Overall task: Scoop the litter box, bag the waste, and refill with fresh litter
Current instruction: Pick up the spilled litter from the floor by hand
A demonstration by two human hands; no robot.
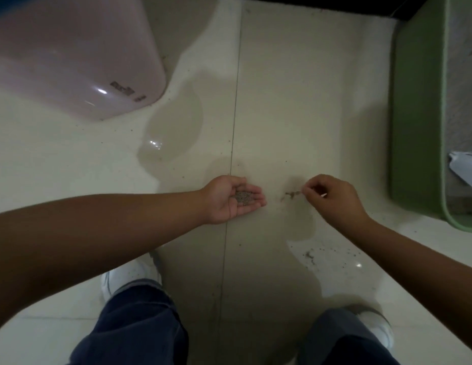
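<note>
Fingers (pixel 256 194) cupped under litter (pixel 244 197); right hand (pixel 332 198) seemingly pinching.

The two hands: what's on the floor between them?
In the head view, a small smear of spilled litter grains lies on the pale floor between the left hand and right hand.

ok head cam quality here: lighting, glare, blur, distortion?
Head view: dim, with broad shadows across the floor; small glare spots on the pink bin and tiles; soft focus, litter grains in the left hand barely resolved; wide-angle stretch bends the green litter box edge; right hand reasonably clear.
</note>
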